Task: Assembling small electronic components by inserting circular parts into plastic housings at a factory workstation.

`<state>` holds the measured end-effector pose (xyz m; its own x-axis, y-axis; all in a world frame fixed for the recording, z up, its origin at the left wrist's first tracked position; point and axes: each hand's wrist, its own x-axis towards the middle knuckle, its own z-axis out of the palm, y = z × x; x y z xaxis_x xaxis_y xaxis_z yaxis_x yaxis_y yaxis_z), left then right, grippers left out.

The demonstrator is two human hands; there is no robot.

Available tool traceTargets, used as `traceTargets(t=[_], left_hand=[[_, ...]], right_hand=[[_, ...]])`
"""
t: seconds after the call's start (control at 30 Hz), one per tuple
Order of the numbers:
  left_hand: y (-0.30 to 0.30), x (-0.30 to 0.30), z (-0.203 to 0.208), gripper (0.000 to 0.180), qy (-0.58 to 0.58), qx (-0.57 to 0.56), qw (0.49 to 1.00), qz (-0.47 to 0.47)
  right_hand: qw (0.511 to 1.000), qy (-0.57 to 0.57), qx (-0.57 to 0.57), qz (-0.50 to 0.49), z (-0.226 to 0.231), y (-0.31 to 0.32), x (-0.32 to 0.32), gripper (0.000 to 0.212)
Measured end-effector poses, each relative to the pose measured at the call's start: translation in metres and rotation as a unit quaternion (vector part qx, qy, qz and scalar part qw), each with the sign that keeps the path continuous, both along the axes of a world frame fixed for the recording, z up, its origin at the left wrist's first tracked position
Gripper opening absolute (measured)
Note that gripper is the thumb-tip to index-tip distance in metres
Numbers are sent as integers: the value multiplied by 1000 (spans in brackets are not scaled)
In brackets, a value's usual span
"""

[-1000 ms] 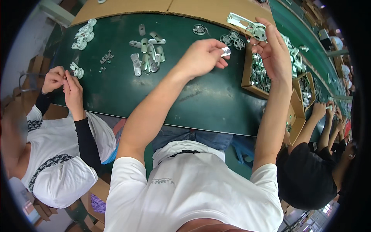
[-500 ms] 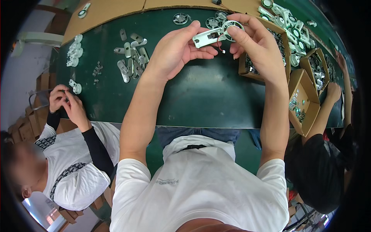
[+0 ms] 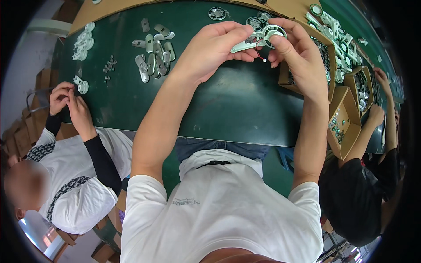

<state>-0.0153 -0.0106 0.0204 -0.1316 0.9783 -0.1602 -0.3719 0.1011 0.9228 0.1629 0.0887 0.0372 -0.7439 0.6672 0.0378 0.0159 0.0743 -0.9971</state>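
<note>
Left hand [image 3: 211, 47]: you're pinching the handle end of a pale green plastic housing with a round ring [image 3: 244, 45]. Right hand [image 3: 302, 55]: you're holding its ring end. Housing's up between both hands, over the dark green tabletop [image 3: 237, 109]. Thin red-and-black wire [image 3: 258, 51], white plug [image 3: 264, 60], dangles below. Silver-grey oblong pieces [image 3: 161, 68] piled left; brown cardboard box [image 3: 332, 70] near right wrist.

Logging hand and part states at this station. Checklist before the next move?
1. Left hand on pale housing, narrow end: ok.
2. Right hand on its round end: ok.
3. White connector on red wire plugged in: not ok, it dangles free.
4. Round end fully seated: cannot tell, fingers cover part of it.
5. Silver oval plates clear of both hands: ok, lying to the left.
</note>
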Motion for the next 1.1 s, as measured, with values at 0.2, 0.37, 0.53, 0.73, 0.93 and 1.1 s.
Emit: traceTargets(t=[0.2, 0.37, 0.53, 0.73, 0.93, 1.1], left_hand=[[1, 1, -3, 28, 56, 9, 998, 16], [3, 1, -6, 29, 87, 11, 996, 22], [0, 3, -1, 29, 75, -21, 997, 17], [2, -1, -6, 29, 160, -20, 987, -5], [3, 3, -8, 29, 163, 1, 986, 16], [3, 5, -8, 28, 172, -1, 985, 26]], right_hand=[[1000, 15, 23, 0, -11, 1, -3, 38], [999, 13, 39, 1, -14, 1, -4, 38], [999, 4, 36, 4, -14, 4, -2, 38], [998, -16, 62, 16, -12, -2, -4, 38], [996, -18, 82, 2, -11, -4, -6, 37], [997, -17, 70, 2, -11, -2, -6, 37]])
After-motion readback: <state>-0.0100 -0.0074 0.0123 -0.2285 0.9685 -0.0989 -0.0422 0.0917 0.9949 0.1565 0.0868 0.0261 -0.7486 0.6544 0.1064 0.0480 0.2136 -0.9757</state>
